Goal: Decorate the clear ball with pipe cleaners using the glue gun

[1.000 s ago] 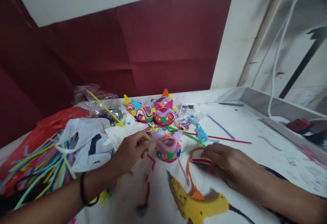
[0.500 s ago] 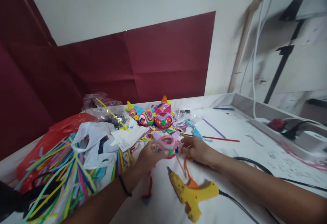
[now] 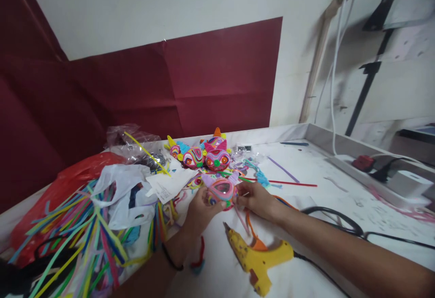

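A small pink craft head (image 3: 222, 189) wound from coloured pipe cleaners, with lilac ears, is held just above the white table (image 3: 326, 184). My left hand (image 3: 200, 209) grips its left side. My right hand (image 3: 258, 201) holds its right side with the fingertips. A yellow glue gun (image 3: 257, 258) lies on the table just in front of both hands, its nozzle pointing toward them. Short red pipe-cleaner bits (image 3: 199, 255) lie by my left wrist.
Several finished craft heads (image 3: 204, 153) sit behind the hands. A big pile of coloured pipe cleaners (image 3: 78, 239), a white bag (image 3: 122, 189) and a red bag (image 3: 73, 171) fill the left. A black cord (image 3: 343, 225), loose red and purple stems (image 3: 288, 176) and a power strip (image 3: 377, 171) lie right.
Both hands came together on the pink craft head and lifted it slightly. The right hand left the orange and red stems on the table. The camera view tilted up.
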### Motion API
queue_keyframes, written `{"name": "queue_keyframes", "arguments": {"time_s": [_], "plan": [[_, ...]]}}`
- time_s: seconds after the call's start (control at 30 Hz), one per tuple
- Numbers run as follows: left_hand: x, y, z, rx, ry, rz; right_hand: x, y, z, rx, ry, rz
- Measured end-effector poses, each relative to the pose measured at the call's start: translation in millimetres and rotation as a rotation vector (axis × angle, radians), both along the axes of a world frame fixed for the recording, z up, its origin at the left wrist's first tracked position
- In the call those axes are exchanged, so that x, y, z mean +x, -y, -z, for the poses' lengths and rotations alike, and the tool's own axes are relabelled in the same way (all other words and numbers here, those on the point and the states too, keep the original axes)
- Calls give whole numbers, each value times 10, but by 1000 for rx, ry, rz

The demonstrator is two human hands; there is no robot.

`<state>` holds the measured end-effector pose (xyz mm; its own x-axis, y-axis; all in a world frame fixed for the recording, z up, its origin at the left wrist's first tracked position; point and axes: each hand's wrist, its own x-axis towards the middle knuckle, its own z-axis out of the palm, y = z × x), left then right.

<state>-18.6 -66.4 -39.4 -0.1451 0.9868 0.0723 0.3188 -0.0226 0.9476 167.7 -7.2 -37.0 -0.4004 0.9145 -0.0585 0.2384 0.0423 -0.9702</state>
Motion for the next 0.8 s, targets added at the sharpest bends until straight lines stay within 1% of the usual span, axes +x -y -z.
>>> {"name": "queue_keyframes", "arguments": {"time_s": [0.1, 0.23, 0.3, 0.4, 0.47, 0.57, 0.63, 0.8], "plan": [[42, 1, 3, 77, 50, -30, 24, 28, 17, 37, -44, 10], [102, -17, 29, 101, 228, -49, 50, 65, 49, 98, -110, 38], [123, -27, 45, 115, 307, -11, 61, 77, 62, 120, -131, 64], [145, -46, 82, 123, 359, 72, 80, 92, 75, 135, -136, 96], [164, -59, 113, 134, 393, 84, 92, 101, 86, 142, -139, 109], [204, -53, 143, 180, 484, 14, 107, 115, 110, 147, -154, 122], [232, -21, 137, 193, 541, -14, 114, 126, 127, 148, -172, 116], [284, 83, 74, 141, 632, -39, 124, 144, 164, 165, -193, 104]]}}
